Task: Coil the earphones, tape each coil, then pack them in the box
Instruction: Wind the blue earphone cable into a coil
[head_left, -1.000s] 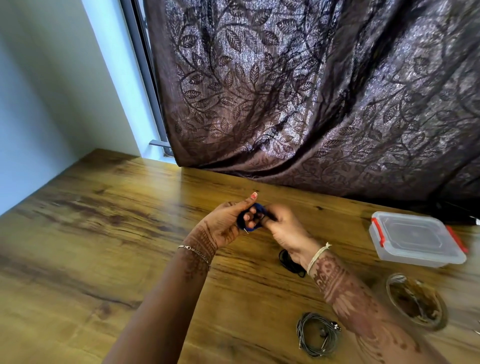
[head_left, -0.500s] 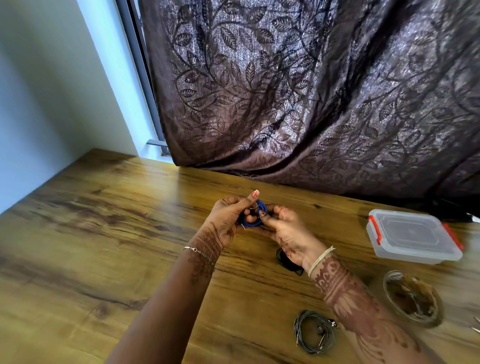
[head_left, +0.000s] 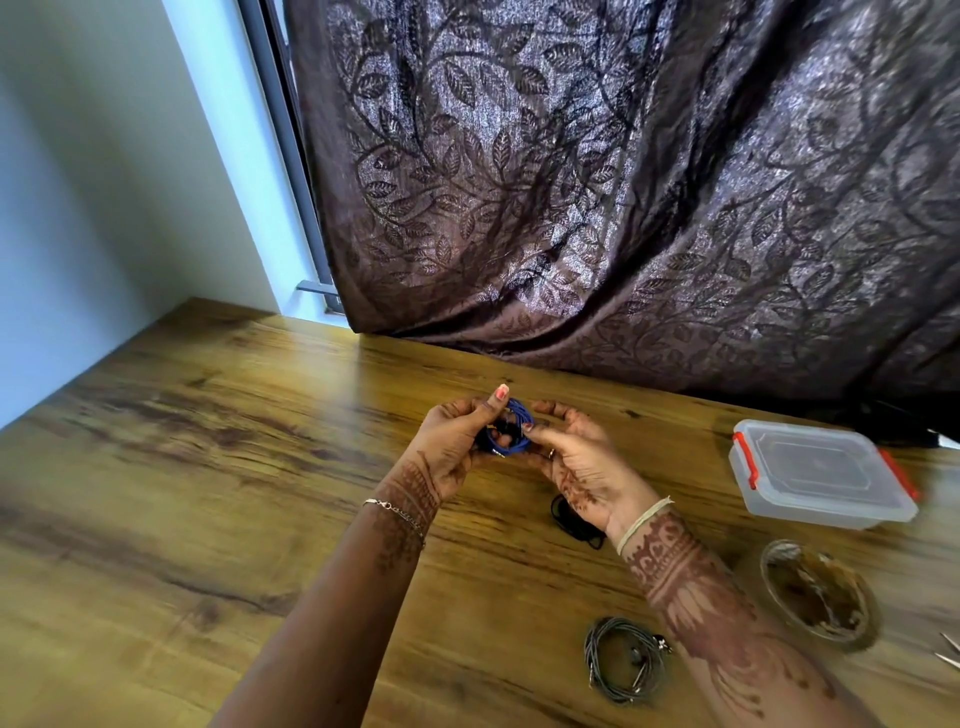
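Left hand (head_left: 452, 441) and right hand (head_left: 576, 457) pinch the blue earphones (head_left: 514, 436) — coiled, seemingly untaped — well left of the box (head_left: 821, 473) (lid on); grey coil (head_left: 623, 660) and black coil (head_left: 571, 519), also left of it, lie unpacked.

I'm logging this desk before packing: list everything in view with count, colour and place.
blue earphones: one coil, blue, held in left hand and right hand
black earphones: one, black, on table by right wrist
grey earphones: one coil, grey, on table beside right forearm
box: one, clear with red clips, lid on, table right
tape roll: one, clear, table, nearer than box
curtain: one, brown, behind table
table: one, wood-brown, underneath everything
left hand: one, gripping blue earphones
right hand: one, pinching blue earphones
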